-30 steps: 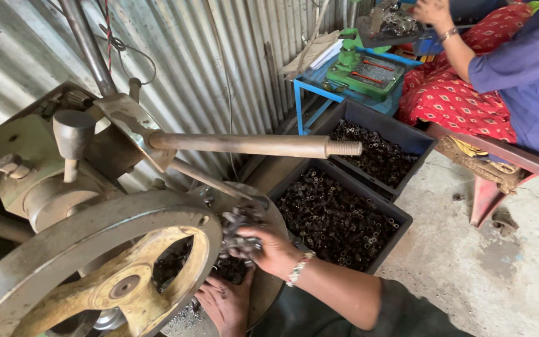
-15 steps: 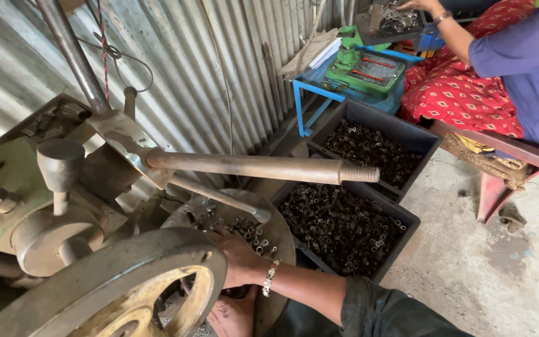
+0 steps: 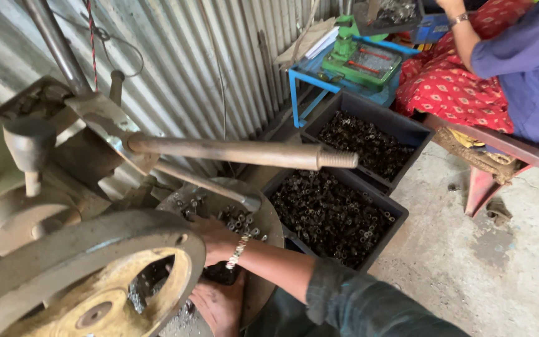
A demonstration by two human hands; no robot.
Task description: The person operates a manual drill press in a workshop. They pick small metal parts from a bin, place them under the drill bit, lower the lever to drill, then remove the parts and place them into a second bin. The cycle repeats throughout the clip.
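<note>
A: Where were the hands?
B: The right hand, beaded bracelet at its wrist, reached behind the flywheel among small dark metal parts on a round tray; its grip could not be made out. The left hand lay open below it.
A: And beyond?
B: Two black bins of similar parts stood to the right.

Dull grey metal flywheel, matt wooden lever handle, corrugated metal wall, rough concrete floor.
</note>
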